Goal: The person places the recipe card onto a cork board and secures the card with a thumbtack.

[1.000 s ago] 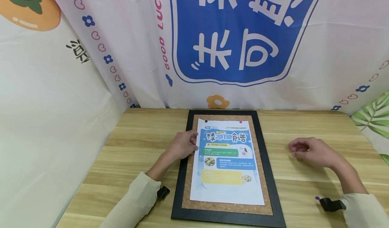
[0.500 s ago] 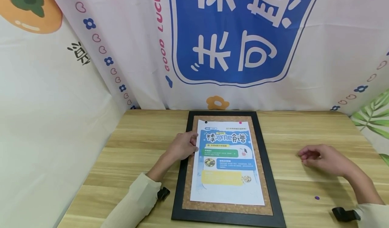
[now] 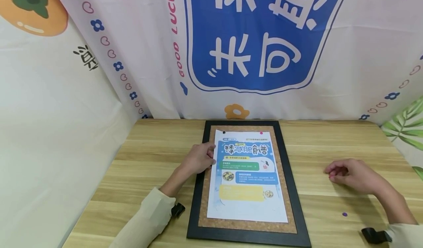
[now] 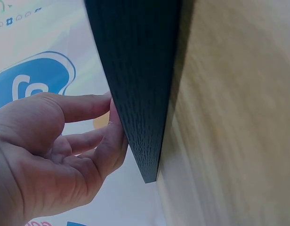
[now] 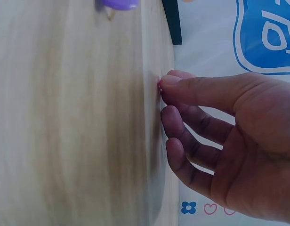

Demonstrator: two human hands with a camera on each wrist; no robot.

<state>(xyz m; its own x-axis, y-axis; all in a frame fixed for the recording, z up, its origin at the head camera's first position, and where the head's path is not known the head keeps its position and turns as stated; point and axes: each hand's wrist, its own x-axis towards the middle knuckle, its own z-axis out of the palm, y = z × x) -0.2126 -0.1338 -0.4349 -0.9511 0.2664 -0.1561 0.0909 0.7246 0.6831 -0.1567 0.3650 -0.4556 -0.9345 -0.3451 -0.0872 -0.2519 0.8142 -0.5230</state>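
A printed sheet (image 3: 248, 211) lies on a cork board (image 3: 203, 204) in a black frame (image 3: 195, 211), with a black pin (image 3: 224, 132) and a pink pin (image 3: 261, 133) at its top corners. My left hand (image 3: 198, 158) reaches over the frame's left side, fingertips at the sheet's left edge. The frame's side (image 4: 138, 84) hides those fingertips from the left wrist view. To the right of the board, my right hand (image 3: 358, 175) pinches a small pink pin (image 5: 160, 84) between thumb and index finger, low over the table.
A purple pin (image 3: 344, 214) lies on the wooden table (image 3: 327, 229), nearer than my right hand; it shows large as a purple cap (image 5: 120, 4) in the right wrist view. Behind the table hangs a printed cloth (image 3: 158, 75).
My right hand has moved to the right and slightly nearer, away from the frame, and the pink pin now shows at its fingertips. The left hand stays at the sheet's edge.
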